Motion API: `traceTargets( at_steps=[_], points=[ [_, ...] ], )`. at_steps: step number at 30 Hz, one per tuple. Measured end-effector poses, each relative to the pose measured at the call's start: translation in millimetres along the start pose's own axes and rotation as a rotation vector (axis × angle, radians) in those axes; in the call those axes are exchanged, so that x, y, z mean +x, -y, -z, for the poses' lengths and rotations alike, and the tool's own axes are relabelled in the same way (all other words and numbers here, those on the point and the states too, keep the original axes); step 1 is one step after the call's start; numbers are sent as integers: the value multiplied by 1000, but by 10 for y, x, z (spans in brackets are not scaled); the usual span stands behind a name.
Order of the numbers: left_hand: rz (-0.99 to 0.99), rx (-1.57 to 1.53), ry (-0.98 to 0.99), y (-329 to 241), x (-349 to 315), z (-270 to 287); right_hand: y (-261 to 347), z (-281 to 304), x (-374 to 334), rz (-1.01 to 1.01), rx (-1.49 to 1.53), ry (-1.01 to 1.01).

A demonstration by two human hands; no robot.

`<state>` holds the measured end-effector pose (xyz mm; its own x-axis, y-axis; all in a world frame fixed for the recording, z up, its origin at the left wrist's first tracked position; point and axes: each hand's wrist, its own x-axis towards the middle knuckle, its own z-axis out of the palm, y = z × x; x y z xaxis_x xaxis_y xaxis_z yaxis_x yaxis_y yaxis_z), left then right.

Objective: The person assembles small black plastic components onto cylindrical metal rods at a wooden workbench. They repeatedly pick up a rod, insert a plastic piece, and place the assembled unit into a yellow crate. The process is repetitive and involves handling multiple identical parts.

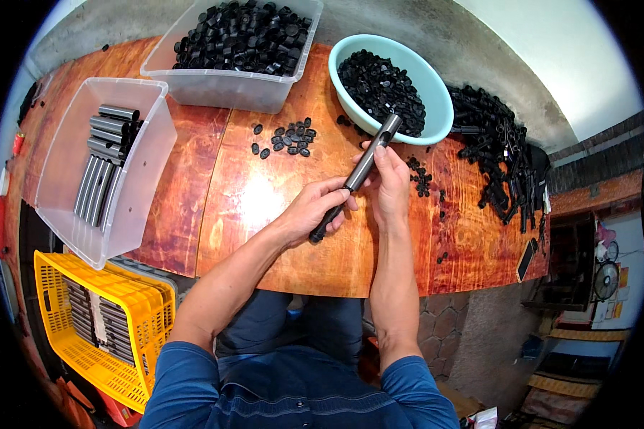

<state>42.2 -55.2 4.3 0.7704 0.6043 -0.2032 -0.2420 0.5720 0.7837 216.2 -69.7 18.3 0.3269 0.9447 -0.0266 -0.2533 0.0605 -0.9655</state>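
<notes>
Both hands hold one dark grey metal tube (363, 169) tilted over the table, its upper end pointing away to the right. A narrower black piece (326, 223) extends from its lower end. My left hand (313, 209) pinches around the joint between the two. Farther up, my right hand (389, 182) grips the tube near an oval opening in its side, thumb on top. Small black oval caps (292, 139) lie loose beyond my left hand. The tube's far end overlaps the rim of a light blue basin (442, 107) with many small black parts.
A clear bin (144, 161) with metal tubes stands left, and another (254, 93) full of black caps stands behind. Black parts (497, 150) are heaped at the right; a phone (527, 259) lies at the table edge. A yellow crate (155, 300) of tubes sits lower left.
</notes>
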Motion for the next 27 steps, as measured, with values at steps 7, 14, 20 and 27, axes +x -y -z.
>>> traceTargets(
  at_steps=[7,14,20,27],
  points=[
    [-58,118,-10,82,40,31,-24,-11,6,14,-3,-10],
    [-98,191,-35,71,40,20,-21,1,22,16,3,6],
    [-109,167,-38,52,31,24,11,-27,3,20,-7,16],
    [-98,168,-46,71,37,39,-38,-20,14,33,-36,-1]
  ],
)
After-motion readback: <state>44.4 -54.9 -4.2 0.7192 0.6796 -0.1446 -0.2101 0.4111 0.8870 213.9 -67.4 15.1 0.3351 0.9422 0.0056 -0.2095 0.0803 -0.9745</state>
